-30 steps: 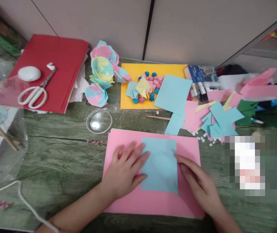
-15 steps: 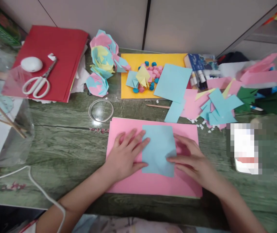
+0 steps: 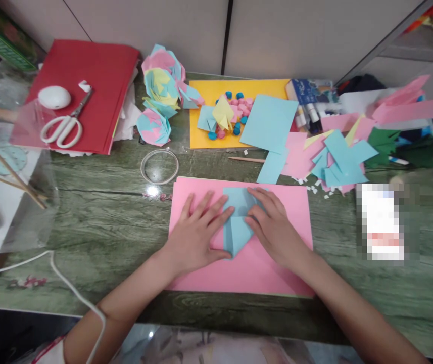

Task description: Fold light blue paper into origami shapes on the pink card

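A light blue sheet of paper (image 3: 242,231) lies on a stack of pink paper (image 3: 208,279), its lower right corner turned up and over toward the top. My left hand (image 3: 195,233) rests flat with fingers spread, fingertips and thumb pressing on the blue sheet's left edge. Over the right side of that sheet, my right hand (image 3: 277,227) has its fingers bent and closed on the turned-over part. The hand hides much of the flap and its corner.
White-handled scissors (image 3: 64,124) and a white earphone case (image 3: 54,97) lie on a red folder (image 3: 87,71). Folded paper flowers (image 3: 157,91), a tape roll (image 3: 159,167), a pencil (image 3: 246,159), blue and pink paper pieces (image 3: 339,159) and a blurred phone (image 3: 381,222) surround the stack. A white cable (image 3: 72,285) crosses my left arm.
My right hand has moved up and left, bringing the blue sheet's lower right corner over. The sheet was flat before. My left hand stays in place on it.
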A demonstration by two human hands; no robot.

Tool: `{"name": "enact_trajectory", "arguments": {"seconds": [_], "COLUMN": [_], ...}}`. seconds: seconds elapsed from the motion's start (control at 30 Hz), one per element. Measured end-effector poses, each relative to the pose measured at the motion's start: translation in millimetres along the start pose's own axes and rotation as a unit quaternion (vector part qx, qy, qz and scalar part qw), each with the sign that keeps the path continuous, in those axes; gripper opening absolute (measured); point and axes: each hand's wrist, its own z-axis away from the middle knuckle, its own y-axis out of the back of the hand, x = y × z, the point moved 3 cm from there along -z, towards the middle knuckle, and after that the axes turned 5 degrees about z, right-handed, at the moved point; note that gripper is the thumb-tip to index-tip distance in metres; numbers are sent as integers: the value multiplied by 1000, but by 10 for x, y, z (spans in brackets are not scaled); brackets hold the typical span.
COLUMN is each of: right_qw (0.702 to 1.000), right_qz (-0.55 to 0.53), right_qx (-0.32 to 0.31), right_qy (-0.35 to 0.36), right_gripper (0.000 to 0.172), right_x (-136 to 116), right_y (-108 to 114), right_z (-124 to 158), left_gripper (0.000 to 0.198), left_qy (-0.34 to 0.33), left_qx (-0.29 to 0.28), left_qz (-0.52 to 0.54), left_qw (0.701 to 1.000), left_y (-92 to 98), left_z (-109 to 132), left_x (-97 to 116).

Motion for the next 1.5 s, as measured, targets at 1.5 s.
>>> {"name": "enact_trajectory", "arguments": {"seconds": [1.5], "right_qw": [992], "right_qz": [58], "right_qx": [65], "right_qy": [-89], "right_gripper": [11], "right_x": [-56], "right_y": [-105], "right_z": [-169], "left_gripper": [44], "left_qy": [-107], "left_qx": [-50], "left_qz": [3], "left_qw": [993], "left_y": [8], "left_z": [262], "left_x": [140]}}
